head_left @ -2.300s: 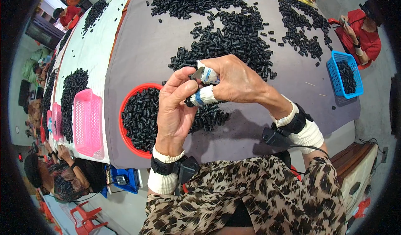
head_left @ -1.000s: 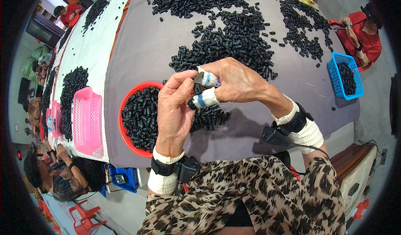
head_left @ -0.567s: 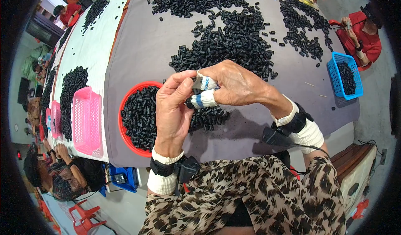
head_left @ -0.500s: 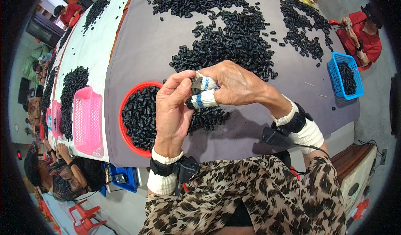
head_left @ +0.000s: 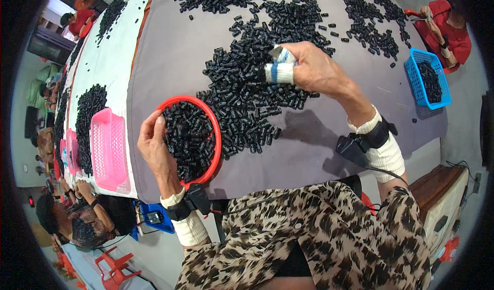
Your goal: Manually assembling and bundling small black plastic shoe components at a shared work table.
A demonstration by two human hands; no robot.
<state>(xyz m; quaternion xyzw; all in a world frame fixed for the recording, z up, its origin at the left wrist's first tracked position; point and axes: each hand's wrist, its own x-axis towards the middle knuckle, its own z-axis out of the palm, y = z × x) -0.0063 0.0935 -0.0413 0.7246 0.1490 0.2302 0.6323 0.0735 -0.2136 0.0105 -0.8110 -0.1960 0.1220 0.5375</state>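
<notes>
My left hand (head_left: 157,148) is over the left rim of a round red basin (head_left: 218,146) of short black ribbed cylinders (head_left: 190,135). Thumb and fingers are pinched together, and whatever may be between them is hidden. Over a big loose pile of the same black cylinders (head_left: 257,48), my right hand (head_left: 321,68) is closed on a small flat grey piece (head_left: 278,49), perhaps a blade. White finger wraps (head_left: 279,73) with a blue stripe cover its thumb and forefinger. Both wrists wear white knitted cuffs and black straps.
A pink basket (head_left: 109,148) stands left on a white cloth beside more black pieces. At the right table edge, a blue basket (head_left: 437,104) holds similar pieces. People in red sit at the far right and far left; another person (head_left: 87,212) works at the near left.
My hands have parted. The left moved left and down to the red basin; the right went up and right over the pile, keeping the grey piece.
</notes>
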